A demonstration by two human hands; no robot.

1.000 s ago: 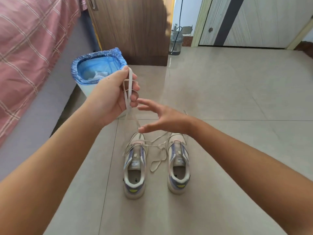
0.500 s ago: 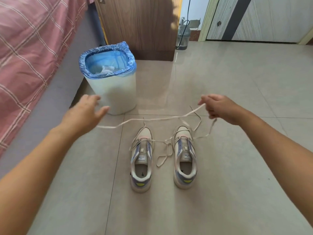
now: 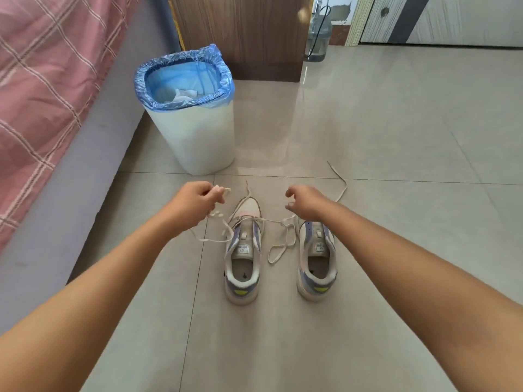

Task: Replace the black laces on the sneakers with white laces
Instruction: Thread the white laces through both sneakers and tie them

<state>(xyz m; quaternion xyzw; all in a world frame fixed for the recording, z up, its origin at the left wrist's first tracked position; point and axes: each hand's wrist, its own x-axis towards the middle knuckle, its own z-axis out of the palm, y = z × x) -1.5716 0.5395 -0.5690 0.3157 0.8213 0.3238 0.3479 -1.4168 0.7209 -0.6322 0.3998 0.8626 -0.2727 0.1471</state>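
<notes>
**Two shoes, two hands, and loose white laces**

We see two low sneakers, cream with blue and purple sides and a yellow spot at the heel. The left sneaker [image 3: 243, 256] and the right sneaker [image 3: 317, 258] stand side by side on the floor, heels toward us, a little apart. No black laces show.

Flat white laces [image 3: 278, 236] lie loose over and between the two shoes. How many there are, we cannot tell.

We count two bare hands above the toes. The left hand [image 3: 195, 200] has its fingers [image 3: 216, 203] curled round a bunched bit of white lace. The right hand [image 3: 307, 200] has its fingers bent; whether they pinch a lace, we cannot tell.

One white bin [image 3: 195, 131] with a blue bag stands just past the shoes.

The floor [image 3: 382, 142] is shiny pale tile. A bed with a pink checked cover [image 3: 42, 89] is on the left, a brown wooden cabinet [image 3: 243, 35] behind the bin, and one clear water jug [image 3: 318, 41] beside it.
</notes>
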